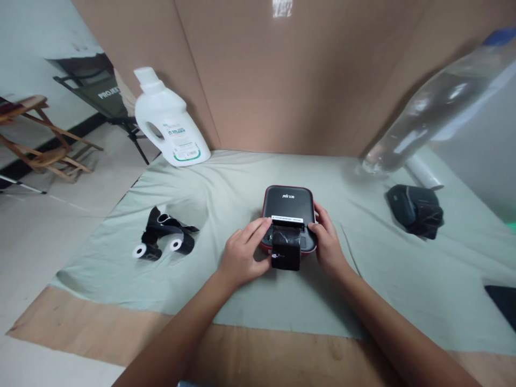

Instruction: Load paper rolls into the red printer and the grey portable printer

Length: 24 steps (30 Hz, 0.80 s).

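A small black label printer [287, 204] with a red rim sits at the middle of the cloth. A strip of black paper [286, 255] hangs from its slot over the front edge. My left hand [244, 252] grips the printer's left side, fingers on the top near the slot and thumb low by the paper. Around the right side curls my right hand [327, 239], its thumb on the top near the slot. Fingers under the printer are hidden.
Black paper rolls [183, 244] with white cores and a loose strip lie left. A white detergent bottle [171, 118] stands behind them. Right are a dark lumpy object [415, 209], a large clear bottle [435, 107] and a pale roll [425, 173]. A cardboard wall [290, 80] borders the back.
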{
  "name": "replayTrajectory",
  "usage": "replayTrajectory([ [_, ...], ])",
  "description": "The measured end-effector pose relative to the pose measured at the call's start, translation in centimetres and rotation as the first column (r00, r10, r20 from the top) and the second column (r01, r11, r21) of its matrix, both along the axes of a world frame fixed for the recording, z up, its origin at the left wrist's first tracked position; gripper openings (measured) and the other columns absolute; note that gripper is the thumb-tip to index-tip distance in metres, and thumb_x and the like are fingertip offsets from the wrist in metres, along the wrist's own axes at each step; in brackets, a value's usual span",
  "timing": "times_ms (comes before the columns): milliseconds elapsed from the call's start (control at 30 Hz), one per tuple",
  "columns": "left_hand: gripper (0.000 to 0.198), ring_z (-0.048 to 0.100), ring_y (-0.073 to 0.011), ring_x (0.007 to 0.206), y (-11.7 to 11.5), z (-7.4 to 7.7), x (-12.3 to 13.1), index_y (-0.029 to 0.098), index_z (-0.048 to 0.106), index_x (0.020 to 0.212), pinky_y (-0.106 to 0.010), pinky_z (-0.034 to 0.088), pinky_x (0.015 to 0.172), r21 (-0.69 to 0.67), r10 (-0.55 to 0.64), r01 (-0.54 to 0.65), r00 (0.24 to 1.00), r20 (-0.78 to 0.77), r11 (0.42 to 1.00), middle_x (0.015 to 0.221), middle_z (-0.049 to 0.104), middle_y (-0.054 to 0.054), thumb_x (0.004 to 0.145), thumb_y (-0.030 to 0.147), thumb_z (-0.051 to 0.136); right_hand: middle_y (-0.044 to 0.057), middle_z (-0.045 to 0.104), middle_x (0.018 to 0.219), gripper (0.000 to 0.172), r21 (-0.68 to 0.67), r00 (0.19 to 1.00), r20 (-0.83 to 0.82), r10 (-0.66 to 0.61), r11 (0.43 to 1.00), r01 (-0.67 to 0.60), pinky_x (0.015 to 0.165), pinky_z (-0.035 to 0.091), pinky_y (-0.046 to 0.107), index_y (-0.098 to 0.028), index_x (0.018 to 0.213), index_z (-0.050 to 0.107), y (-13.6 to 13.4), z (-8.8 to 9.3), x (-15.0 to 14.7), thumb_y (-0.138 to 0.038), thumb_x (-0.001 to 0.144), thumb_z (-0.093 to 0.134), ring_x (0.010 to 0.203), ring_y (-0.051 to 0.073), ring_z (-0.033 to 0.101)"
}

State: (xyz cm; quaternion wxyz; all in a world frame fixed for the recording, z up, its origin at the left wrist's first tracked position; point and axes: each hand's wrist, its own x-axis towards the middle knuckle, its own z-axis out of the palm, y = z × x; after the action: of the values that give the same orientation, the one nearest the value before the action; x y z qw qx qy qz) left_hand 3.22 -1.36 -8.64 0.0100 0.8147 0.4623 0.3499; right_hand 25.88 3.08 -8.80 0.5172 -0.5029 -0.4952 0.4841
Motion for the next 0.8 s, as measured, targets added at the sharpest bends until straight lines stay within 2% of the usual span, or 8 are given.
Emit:
replayTrajectory([
  [133,0.085,0.060,-0.0314,0.130,0.1,-0.7,0.0,0.022,0.027,0.160,-0.045,0.052,0.106,0.035,-0.011,0.010,0.999,0.032,0.999,0.147,0.056,-0.017,0.084,0.028,0.066,0.005,0.052,0.151,0.056,0.071,1.000,-0.014,0.012,0.997,-0.011,0.109,0.046,0.046,-0.032,0.145,0.050,-0.2,-0.4,-0.2,-0.042,0.090,0.056,0.135,0.029,0.051],
  [300,0.088,0.054,-0.0302,0.137,-0.2,-0.9,0.0,0.020,0.018,0.163,-0.046,0.051,0.109,-0.004,-0.017,0.018,0.999,0.041,1.000,0.151,0.053,-0.018,0.087,0.025,0.064,0.005,0.048,0.155,0.056,0.108,1.000,0.012,0.026,0.994,-0.027,0.107,0.048,0.043,-0.031,0.146,0.047,-0.1,-1.0,-0.2,-0.047,0.093,0.053,0.136,0.027,0.050],
  [433,0.084,0.057,-0.0294,0.135,-0.3,-0.1,0.2,0.022,0.025,0.161,-0.042,0.054,0.105,-0.029,-0.002,0.003,0.999,0.043,1.000,0.149,0.054,-0.016,0.086,0.025,0.064,0.004,0.052,0.151,0.054,0.074,1.000,-0.019,0.007,0.997,-0.005,0.104,0.049,0.042,-0.031,0.141,0.050,0.1,-0.8,-0.3,-0.038,0.088,0.054,0.133,0.027,0.052],
  [633,0.082,0.068,-0.0277,0.116,-0.2,0.5,0.3,0.025,0.039,0.154,-0.035,0.061,0.089,-0.038,0.038,-0.038,0.999,0.019,0.999,0.142,0.060,-0.012,0.078,0.029,0.068,0.006,0.059,0.141,0.052,0.050,1.000,0.024,-0.013,0.999,0.012,0.096,0.052,0.042,-0.029,0.135,0.053,0.2,0.0,-0.3,-0.032,0.083,0.051,0.123,0.028,0.057],
  [700,0.080,0.068,-0.0279,0.117,-0.2,0.3,0.3,0.024,0.039,0.154,-0.036,0.060,0.092,-0.045,0.037,-0.035,0.998,0.042,0.998,0.143,0.059,-0.013,0.079,0.027,0.067,0.005,0.059,0.142,0.052,0.052,1.000,0.016,-0.019,0.999,0.018,0.099,0.051,0.043,-0.029,0.134,0.054,0.1,0.1,-0.4,-0.032,0.082,0.053,0.124,0.028,0.056],
  [800,0.080,0.061,-0.0291,0.129,-0.3,-0.4,0.5,0.023,0.034,0.157,-0.040,0.057,0.100,-0.051,0.019,-0.014,0.994,0.105,0.999,0.148,0.055,-0.014,0.083,0.024,0.065,0.005,0.057,0.144,0.053,0.066,1.000,-0.023,-0.016,0.998,0.018,0.104,0.049,0.045,-0.029,0.135,0.055,0.0,0.1,-0.5,-0.033,0.082,0.055,0.127,0.028,0.055],
])
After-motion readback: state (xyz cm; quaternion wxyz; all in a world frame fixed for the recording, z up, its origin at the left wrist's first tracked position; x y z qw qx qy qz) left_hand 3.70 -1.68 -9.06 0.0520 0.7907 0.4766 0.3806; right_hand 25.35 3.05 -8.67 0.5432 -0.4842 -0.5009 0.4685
